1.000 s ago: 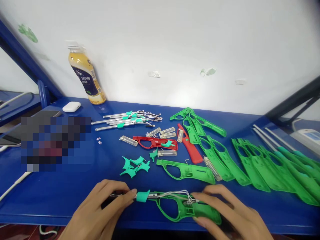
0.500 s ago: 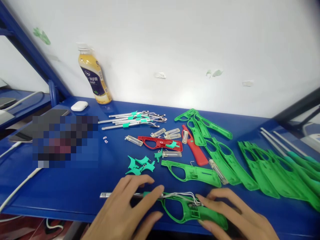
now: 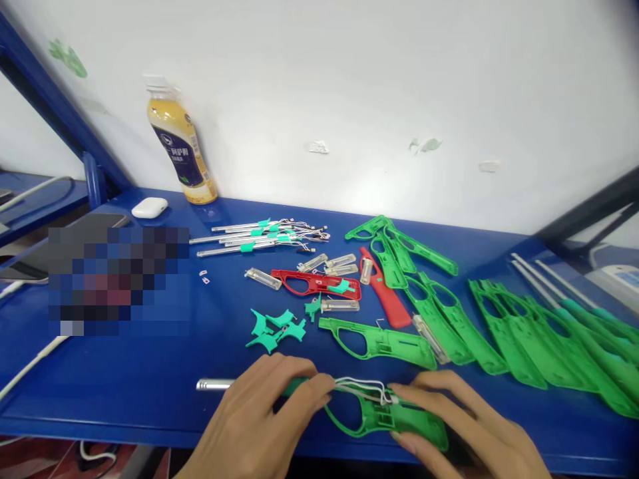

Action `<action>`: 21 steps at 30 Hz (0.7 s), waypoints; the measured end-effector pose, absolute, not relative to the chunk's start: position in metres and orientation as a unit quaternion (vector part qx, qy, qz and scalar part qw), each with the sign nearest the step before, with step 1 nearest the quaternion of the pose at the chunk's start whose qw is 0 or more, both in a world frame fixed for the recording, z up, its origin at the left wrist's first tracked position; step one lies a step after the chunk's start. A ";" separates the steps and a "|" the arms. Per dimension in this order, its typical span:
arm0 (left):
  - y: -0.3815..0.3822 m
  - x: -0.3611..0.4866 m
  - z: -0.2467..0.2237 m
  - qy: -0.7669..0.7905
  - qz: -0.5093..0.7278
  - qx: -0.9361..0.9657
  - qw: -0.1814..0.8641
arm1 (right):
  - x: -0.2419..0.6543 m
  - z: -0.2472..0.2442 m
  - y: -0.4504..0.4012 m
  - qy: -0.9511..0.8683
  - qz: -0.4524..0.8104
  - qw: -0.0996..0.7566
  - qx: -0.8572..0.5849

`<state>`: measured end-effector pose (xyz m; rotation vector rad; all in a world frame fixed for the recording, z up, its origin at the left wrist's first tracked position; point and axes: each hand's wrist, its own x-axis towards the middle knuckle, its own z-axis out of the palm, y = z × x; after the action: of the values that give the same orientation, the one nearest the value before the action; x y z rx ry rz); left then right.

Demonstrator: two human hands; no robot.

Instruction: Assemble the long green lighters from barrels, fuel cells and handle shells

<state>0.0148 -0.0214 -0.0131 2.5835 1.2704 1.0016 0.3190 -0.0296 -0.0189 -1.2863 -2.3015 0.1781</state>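
Near the table's front edge lies a green lighter shell half (image 3: 419, 426), its hollow side up. A metal lighter tube (image 3: 213, 385) sticks out to the left from under my left hand (image 3: 264, 412), whose thumb and fingers pinch together where tube and shell meet. White wires (image 3: 362, 381) loop from there to the right. My right hand (image 3: 464, 419) grips the shell's handle end, a fingertip at the wire ends. Teal triggers (image 3: 277, 329) and another green shell half (image 3: 384, 342) lie just beyond. The fingers hide where the tube joins the shell.
Metal tubes with wires (image 3: 259, 236), clear fuel tanks (image 3: 339, 305), red shell halves (image 3: 387, 296) and more green shell halves (image 3: 514, 332) lie further back. Lighters with long tubes (image 3: 589, 326) sit at the right. A yellow bottle (image 3: 182, 153) stands by the wall; a white earbud case (image 3: 150, 207) lies nearby.
My left fingers have closed together over the tube and shell. The wire ends have shifted slightly under my right fingertips. The whole view has moved a little.
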 end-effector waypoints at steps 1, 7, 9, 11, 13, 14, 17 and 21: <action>-0.023 0.014 -0.015 0.418 0.333 0.844 0.049 | 0.320 -0.020 -0.030 -0.847 0.060 0.240 -0.470; -0.031 0.016 -0.019 0.434 0.391 0.810 0.056 | 0.323 -0.024 -0.033 -0.857 0.030 0.215 -0.467; -0.031 0.019 -0.018 0.432 0.406 0.802 0.073 | 0.323 -0.023 -0.033 -0.853 0.027 0.217 -0.474; -0.030 0.020 -0.017 0.426 0.408 0.802 0.095 | 0.322 -0.023 -0.033 -0.851 0.025 0.218 -0.476; -0.027 0.020 -0.015 0.419 0.402 0.807 0.112 | 0.322 -0.022 -0.033 -0.852 0.024 0.221 -0.475; -0.027 0.019 -0.014 0.415 0.399 0.809 0.117 | 0.321 -0.022 -0.033 -0.852 0.024 0.221 -0.474; -0.026 0.017 -0.014 0.411 0.394 0.814 0.118 | 0.320 -0.023 -0.033 -0.850 0.022 0.223 -0.476; -0.025 0.017 -0.012 0.408 0.394 0.818 0.094 | 0.320 -0.020 -0.034 -0.846 0.013 0.231 -0.480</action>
<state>0.0166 -0.0254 -0.0122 2.4271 1.2103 1.1673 0.3199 -0.0340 -0.0199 -1.3205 -2.3267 0.0368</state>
